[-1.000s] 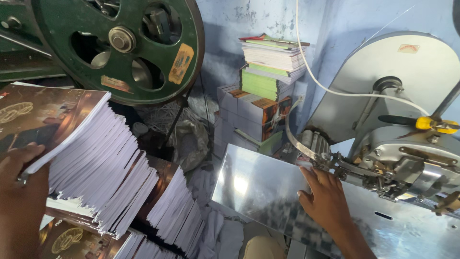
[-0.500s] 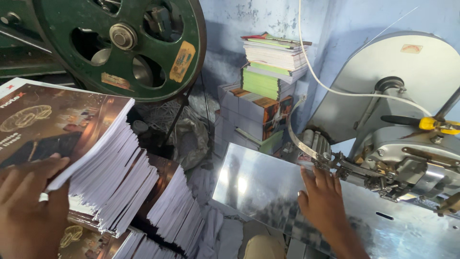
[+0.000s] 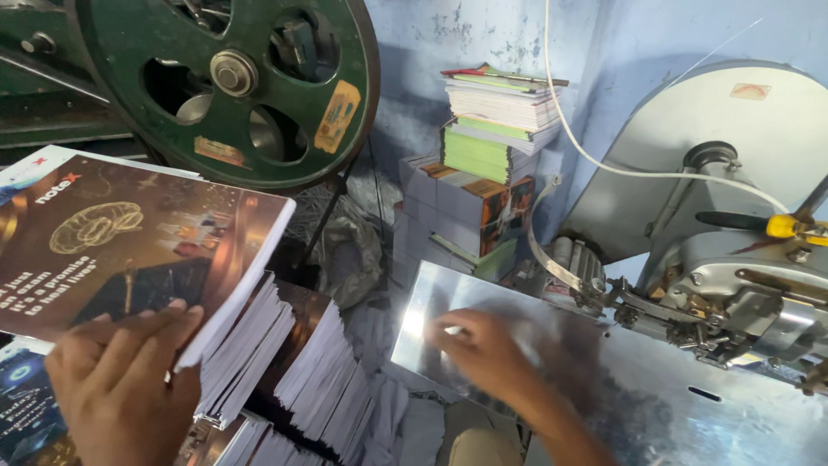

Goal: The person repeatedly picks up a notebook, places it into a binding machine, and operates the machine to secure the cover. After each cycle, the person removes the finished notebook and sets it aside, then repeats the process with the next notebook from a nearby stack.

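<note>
A large dark green cast-iron flywheel (image 3: 228, 82) with oval cut-outs fills the upper left, and opposite it on the right stands a pale grey machine with a big round disc guard (image 3: 733, 147) and a cluster of metal stitching parts below it. In front of that machine lies a shiny sheet-metal bench (image 3: 655, 406), reflecting light near its left edge. Against the blue wall between them rise stacks of bound booklets in white, green and orange (image 3: 483, 173). At lower left, a slumped pile of white-paged booklets with dark brown glossy covers (image 3: 293, 380) leans toward the bench. Above that pile, tilted, is one thick dark-covered booklet (image 3: 147, 242) with a gold brain drawing, lifted at its near edge. The left hand (image 3: 121, 388) grips this booklet, fingers spread flat over the cover's lower part. The right hand (image 3: 487, 354) rests open, palm down, on the bench's left part, somewhat blurred, holding nothing. A thin white cable (image 3: 604, 164) curves down from above toward the machine, and a small yellow-tipped lever (image 3: 785, 226) juts out at far right.
</note>
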